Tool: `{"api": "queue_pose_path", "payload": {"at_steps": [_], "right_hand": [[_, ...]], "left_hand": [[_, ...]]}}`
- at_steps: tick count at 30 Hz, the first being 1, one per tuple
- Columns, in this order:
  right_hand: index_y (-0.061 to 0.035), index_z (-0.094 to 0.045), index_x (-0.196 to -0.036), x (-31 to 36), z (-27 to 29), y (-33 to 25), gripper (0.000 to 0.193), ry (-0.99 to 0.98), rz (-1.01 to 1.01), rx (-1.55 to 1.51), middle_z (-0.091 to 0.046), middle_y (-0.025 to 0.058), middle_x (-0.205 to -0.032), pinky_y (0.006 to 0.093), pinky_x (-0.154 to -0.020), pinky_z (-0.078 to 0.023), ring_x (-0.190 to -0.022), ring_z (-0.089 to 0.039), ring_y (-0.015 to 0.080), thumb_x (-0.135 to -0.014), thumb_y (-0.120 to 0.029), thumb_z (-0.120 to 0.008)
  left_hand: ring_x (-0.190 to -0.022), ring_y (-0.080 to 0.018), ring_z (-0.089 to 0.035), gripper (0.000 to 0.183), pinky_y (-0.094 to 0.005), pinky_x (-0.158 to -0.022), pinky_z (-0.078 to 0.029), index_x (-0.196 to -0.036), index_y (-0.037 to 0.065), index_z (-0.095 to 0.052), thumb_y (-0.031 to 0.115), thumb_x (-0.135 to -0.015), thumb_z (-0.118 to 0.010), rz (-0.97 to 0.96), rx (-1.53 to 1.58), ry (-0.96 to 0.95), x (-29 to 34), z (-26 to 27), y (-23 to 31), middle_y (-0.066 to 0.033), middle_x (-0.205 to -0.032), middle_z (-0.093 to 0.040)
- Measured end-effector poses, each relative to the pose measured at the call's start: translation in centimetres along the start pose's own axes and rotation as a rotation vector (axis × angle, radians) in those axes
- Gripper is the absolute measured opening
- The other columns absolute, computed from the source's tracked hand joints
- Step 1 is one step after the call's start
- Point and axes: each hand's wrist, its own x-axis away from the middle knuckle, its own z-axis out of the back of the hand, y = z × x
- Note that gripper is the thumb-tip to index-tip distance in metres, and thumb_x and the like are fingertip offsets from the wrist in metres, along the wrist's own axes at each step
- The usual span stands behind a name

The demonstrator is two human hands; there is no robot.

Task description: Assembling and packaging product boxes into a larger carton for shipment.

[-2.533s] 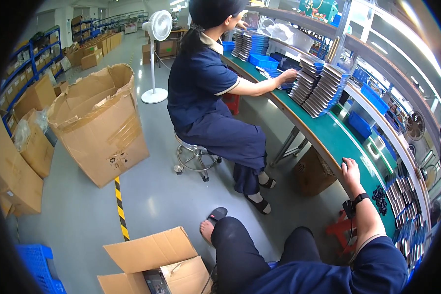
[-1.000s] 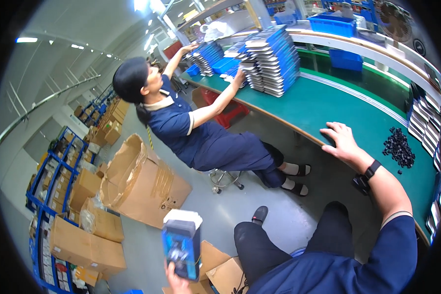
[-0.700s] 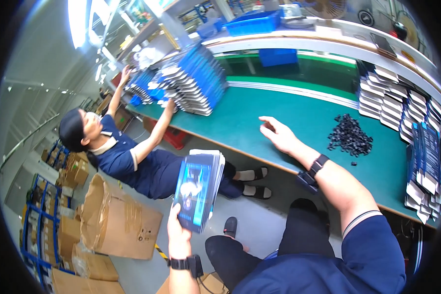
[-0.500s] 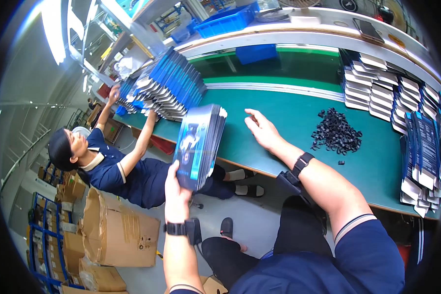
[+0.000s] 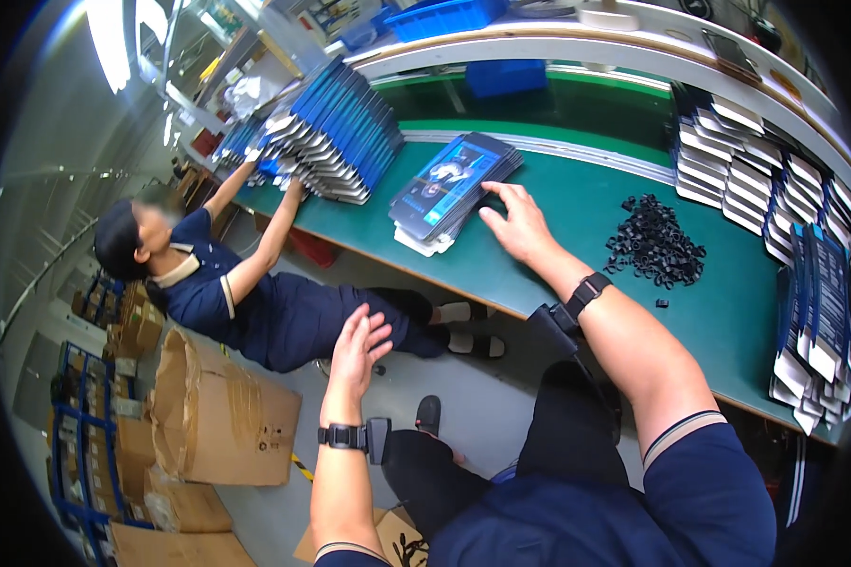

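Observation:
A stack of flat dark blue printed cartons [image 5: 449, 189] lies on the green table, its white flaps sticking out at the near end. My right hand [image 5: 522, 225] is beside the stack's right edge, fingers apart and holding nothing; whether the fingertips touch the cartons I cannot tell. My left hand [image 5: 357, 352] is in the air off the table's front edge, empty, with its fingers stretched out. A pile of small black plastic parts [image 5: 654, 244] sits on the table to the right of my right hand.
Upright cartons [image 5: 336, 132] stand in a row at the back left, where a co-worker [image 5: 208, 274] reaches in. More cartons [image 5: 813, 302] are stacked at the right. A shelf with a blue bin [image 5: 444, 17] runs above the table [image 5: 567, 274]. A large cardboard box [image 5: 227, 406] stands on the floor.
The carton stack has gone from my left hand onto the table. My left hand has let go and opened. My right hand now lies beside the stack. The view has shifted slightly.

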Motion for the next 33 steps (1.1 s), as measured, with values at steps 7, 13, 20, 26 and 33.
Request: {"api": "queue_pose_path", "payload": {"at_steps": [7,13,20,26,33], "right_hand": [[-0.0138,-0.058,-0.121,0.0,-0.3,0.3,0.038,-0.067,0.002,0.021,-0.054,0.0126,-0.125,0.0406,-0.102,-0.039,-0.119,-0.049,0.0301,-0.084,-0.023,-0.062],[-0.0163,-0.063,-0.115,0.1,-0.5,0.5,0.033,-0.181,0.071,0.182,-0.06,0.0094,-0.118,0.0418,-0.097,-0.041,-0.113,-0.053,0.0291,-0.083,-0.024,-0.061],[-0.0144,-0.065,-0.115,-0.5,-0.7,0.3,0.032,-0.234,0.131,0.221,-0.062,0.0105,-0.116,0.0402,-0.097,-0.043,-0.112,-0.055,0.0295,-0.083,-0.021,-0.062],[-0.0101,-0.066,-0.116,-1.7,-0.9,2.7,0.033,-0.281,0.255,0.175,-0.064,0.0147,-0.117,0.0371,-0.097,-0.044,-0.111,-0.059,0.0288,-0.084,-0.019,-0.059],[-0.0035,-0.059,-0.125,-5.5,0.9,7.7,0.033,-0.545,0.28,-0.022,-0.062,0.0097,-0.122,0.0273,-0.099,-0.04,-0.113,-0.056,0.0166,-0.094,-0.014,-0.055]], "left_hand": [[-0.102,-0.0211,-0.061,0.039,-0.0348,-0.085,-0.05,-0.131,0.003,-0.049,0.019,-0.095,-0.054,0.257,-0.188,0.126,12.2,7.6,-6.8,-0.0133,-0.12,-0.059],[-0.096,-0.0225,-0.063,0.034,-0.0371,-0.083,-0.053,-0.126,0.003,-0.05,0.017,-0.095,-0.054,0.301,-0.089,0.237,20.5,10.2,-9.7,-0.0128,-0.114,-0.061],[-0.092,-0.0207,-0.064,0.035,-0.0344,-0.076,-0.054,-0.127,0.005,-0.051,0.02,-0.095,-0.055,0.329,-0.083,0.575,32.8,17.0,-13.5,-0.0117,-0.113,-0.063],[-0.091,-0.0188,-0.063,0.036,-0.0349,-0.075,-0.053,-0.127,0.01,-0.05,0.027,-0.095,-0.053,0.659,-0.144,0.839,48.3,20.1,-24.5,-0.0065,-0.109,-0.063],[-0.074,-0.0154,-0.057,0.033,-0.0383,-0.067,-0.049,-0.116,0.012,-0.057,0.029,-0.088,-0.056,0.934,0.132,0.86,60.3,9.5,-37.8,-0.0025,-0.086,-0.058]]}}
